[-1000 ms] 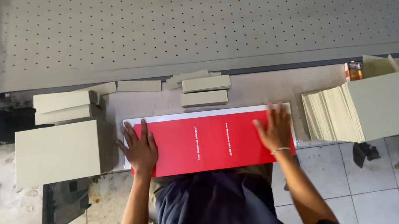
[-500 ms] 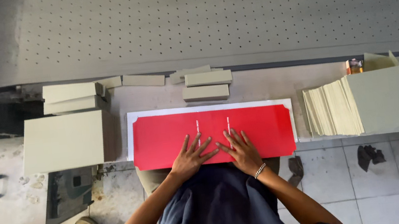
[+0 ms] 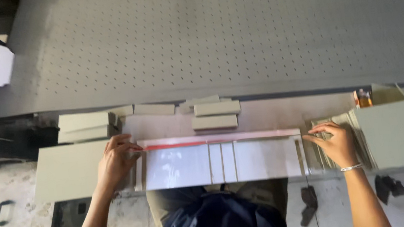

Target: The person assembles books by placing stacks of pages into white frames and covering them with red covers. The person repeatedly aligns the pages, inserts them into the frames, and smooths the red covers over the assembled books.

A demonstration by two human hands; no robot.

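Perforated grey table (image 3: 213, 36): fills the far half of the scene, dotted with rows of small holes.

Pale bench top (image 3: 273, 113): a strip along the near edge of the perforated table, bearing all the items below.

Large grey boards: one stack at right (image 3: 399, 131), one sheet at left (image 3: 66, 172), both flat on the bench.

Cover sheet (image 3: 217, 162): centre of the bench, just ahead of the person, lying with its pale glossy side up and a thin red edge (image 3: 180, 144) showing along its far side; narrow strips stand side by side at its middle.

Fanned thin grey cards (image 3: 319, 143): just right of the cover sheet, against the right board stack.

Small grey board pieces (image 3: 215, 114): stacked beyond the cover sheet; more lie at far left (image 3: 84, 127).

Left hand (image 3: 115, 164): open, fingers curled over the cover sheet's far left corner.

Right hand (image 3: 336, 141): open, palm down on the fanned cards, a bangle at the wrist.

Small orange bottle (image 3: 362, 98): far right.
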